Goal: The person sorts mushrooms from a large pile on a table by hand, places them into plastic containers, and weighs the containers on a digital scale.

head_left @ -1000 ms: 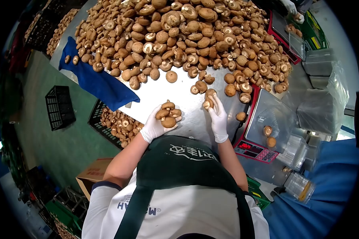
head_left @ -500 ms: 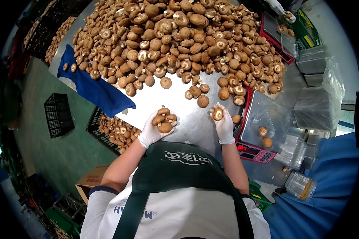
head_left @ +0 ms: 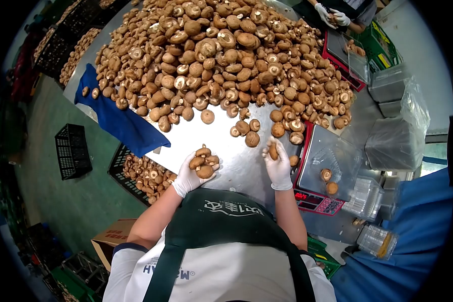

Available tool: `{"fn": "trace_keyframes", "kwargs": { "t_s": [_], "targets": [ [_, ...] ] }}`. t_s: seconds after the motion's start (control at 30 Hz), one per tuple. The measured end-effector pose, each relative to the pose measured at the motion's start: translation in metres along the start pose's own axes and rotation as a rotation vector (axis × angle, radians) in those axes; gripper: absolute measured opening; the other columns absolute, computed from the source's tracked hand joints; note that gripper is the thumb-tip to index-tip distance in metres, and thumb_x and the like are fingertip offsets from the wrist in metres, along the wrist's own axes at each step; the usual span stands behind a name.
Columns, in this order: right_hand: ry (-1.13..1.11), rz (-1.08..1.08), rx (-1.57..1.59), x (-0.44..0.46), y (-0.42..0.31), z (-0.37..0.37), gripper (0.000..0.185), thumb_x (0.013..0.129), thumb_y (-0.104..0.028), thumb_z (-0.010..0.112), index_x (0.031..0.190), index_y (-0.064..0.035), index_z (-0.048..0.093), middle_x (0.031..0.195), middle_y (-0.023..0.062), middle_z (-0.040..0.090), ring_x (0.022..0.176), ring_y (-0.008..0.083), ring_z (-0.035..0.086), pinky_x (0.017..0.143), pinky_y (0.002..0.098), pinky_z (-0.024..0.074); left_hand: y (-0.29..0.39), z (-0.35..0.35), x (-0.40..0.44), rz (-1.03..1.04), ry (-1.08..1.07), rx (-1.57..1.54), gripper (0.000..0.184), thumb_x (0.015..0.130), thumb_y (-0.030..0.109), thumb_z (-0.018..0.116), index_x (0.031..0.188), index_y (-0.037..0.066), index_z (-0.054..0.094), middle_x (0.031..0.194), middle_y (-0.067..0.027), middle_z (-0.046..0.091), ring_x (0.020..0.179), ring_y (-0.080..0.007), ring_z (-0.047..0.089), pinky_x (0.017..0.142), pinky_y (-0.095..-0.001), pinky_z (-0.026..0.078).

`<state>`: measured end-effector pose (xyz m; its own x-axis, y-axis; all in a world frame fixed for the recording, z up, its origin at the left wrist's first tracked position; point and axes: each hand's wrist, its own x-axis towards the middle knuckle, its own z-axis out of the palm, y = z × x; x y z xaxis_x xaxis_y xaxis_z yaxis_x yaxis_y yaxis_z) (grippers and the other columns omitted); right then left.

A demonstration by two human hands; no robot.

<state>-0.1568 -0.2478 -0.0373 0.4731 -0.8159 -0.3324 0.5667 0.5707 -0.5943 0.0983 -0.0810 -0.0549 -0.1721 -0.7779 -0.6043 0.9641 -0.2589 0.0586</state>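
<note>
1. The room has a green floor (head_left: 40, 136), and on it a metal table (head_left: 236, 173) shines brightly in front of the person.
2. On the table lies a big heap of mushrooms (head_left: 216, 60); some loose ones lie at its near edge.
3. To the right stands a red-edged scale (head_left: 312, 168), with two mushrooms on its plate.
4. The gloved left hand (head_left: 187, 178) is half curled, palm upward, and cradles a small group of mushrooms (head_left: 203, 162) above the near part of the table. The nearest cap turns its dome upward and is wider from left to right; at the far end, one short stem seems to point away from the body.
5. The gloved right hand (head_left: 278, 166) pinches a single mushroom (head_left: 273, 150) between thumb and fingers, near the scale. Its cap shows narrow, with the long axis running away from the body; where its stem points, I cannot tell.
6. I judge these mushrooms light, springy and rather dry, so they should slip little. The rim may bruise or tear; better is a gentle hold on the cap's sides or the stem.
</note>
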Motion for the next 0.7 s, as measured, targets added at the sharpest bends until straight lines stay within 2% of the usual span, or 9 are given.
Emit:
{"fn": "trace_keyframes", "kwargs": {
  "t_s": [0.13,0.23,0.3,0.33,0.37,0.43,0.5,0.57,0.7],
  "targets": [
    [0.259,-0.296,-1.037,0.011,0.010,0.005,0.013,0.093,-0.006,0.058,0.101,0.0017,0.065,0.112,0.0089,0.058,0.090,0.0168,0.060,0.073,0.0267,0.0507,-0.002,-0.012,0.000,0.033,-0.037,0.005,0.059,0.097,0.051,0.044,0.137,0.007,0.045,0.137,-0.0178,0.050,0.120,-0.0380,0.057,0.090,-0.0511,0.054],
    [0.149,-0.591,-1.638,0.017,0.026,0.035,0.041,0.083,-0.016,0.069,0.122,-0.0063,0.060,0.123,0.0135,0.057,0.104,0.0279,0.062,0.089,0.0350,0.0503,-0.005,-0.006,-0.005,0.046,-0.091,-0.016,0.050,0.097,0.045,0.045,0.130,0.008,0.048,0.128,-0.0161,0.050,0.115,-0.0347,0.057,0.091,-0.0463,0.053],
    [0.222,-0.271,-1.686,0.021,0.040,0.039,0.052,0.080,-0.017,0.071,0.129,-0.0093,0.056,0.129,0.0131,0.055,0.109,0.0315,0.061,0.091,0.0382,0.0496,-0.006,0.017,-0.019,0.052,-0.100,0.001,0.035,0.096,0.036,0.050,0.116,0.007,0.054,0.111,-0.0121,0.051,0.106,-0.0279,0.056,0.093,-0.0362,0.053],
    [0.229,-0.324,-1.720,0.024,0.045,0.033,0.053,0.083,-0.020,0.071,0.131,-0.0058,0.053,0.123,0.0110,0.059,0.108,0.0283,0.062,0.088,0.0363,0.0508,-0.005,0.016,-0.020,0.035,-0.132,0.009,0.034,0.096,0.035,0.050,0.116,0.008,0.054,0.112,-0.0115,0.051,0.108,-0.0280,0.056,0.091,-0.0352,0.052],
    [0.234,-0.277,-1.430,0.027,0.047,0.027,0.051,0.085,-0.021,0.069,0.131,-0.0050,0.053,0.119,0.0101,0.060,0.104,0.0261,0.062,0.085,0.0347,0.0510,-0.009,0.017,-0.021,0.086,-0.042,0.024,0.034,0.095,0.036,0.050,0.116,0.009,0.054,0.111,-0.0114,0.051,0.107,-0.0279,0.056,0.089,-0.0362,0.053],
    [0.226,-0.174,-0.851,0.023,0.047,0.027,0.048,0.089,-0.024,0.067,0.131,-0.0033,0.053,0.111,0.0082,0.063,0.096,0.0216,0.063,0.078,0.0316,0.0513,-0.007,0.009,-0.021,0.014,-0.212,-0.078,0.040,0.097,0.039,0.047,0.123,0.009,0.052,0.114,-0.0131,0.052,0.110,-0.0316,0.057,0.088,-0.0419,0.055],
    [0.122,0.156,-0.258,0.016,0.031,0.013,0.041,0.099,-0.037,0.052,0.124,-0.0052,0.055,0.100,0.0074,0.062,0.076,0.0127,0.055,0.066,0.0247,0.0447,-0.006,0.006,-0.023,-0.016,-0.168,-0.055,0.044,0.099,0.043,0.043,0.128,0.010,0.049,0.120,-0.0164,0.052,0.114,-0.0355,0.056,0.087,-0.0456,0.055],
    [-0.045,0.242,0.177,-0.002,0.027,-0.004,0.048,0.100,-0.044,0.047,0.130,-0.0072,0.052,0.100,0.0108,0.064,0.078,0.0153,0.059,0.067,0.0265,0.0474,-0.008,0.013,-0.024,-0.055,-0.175,-0.041,0.049,0.100,0.046,0.040,0.132,0.010,0.047,0.126,-0.0196,0.052,0.118,-0.0390,0.055,0.085,-0.0483,0.055],
    [-0.029,0.277,0.400,-0.045,0.013,0.014,0.051,0.100,-0.047,0.046,0.133,-0.0075,0.050,0.104,0.0161,0.063,0.079,0.0190,0.060,0.071,0.0295,0.0504,-0.017,0.052,-0.018,-0.152,-0.314,-0.003,0.054,0.101,0.051,0.035,0.135,0.011,0.045,0.135,-0.0243,0.049,0.124,-0.0425,0.051,0.086,-0.0520,0.054]
  ]
}}
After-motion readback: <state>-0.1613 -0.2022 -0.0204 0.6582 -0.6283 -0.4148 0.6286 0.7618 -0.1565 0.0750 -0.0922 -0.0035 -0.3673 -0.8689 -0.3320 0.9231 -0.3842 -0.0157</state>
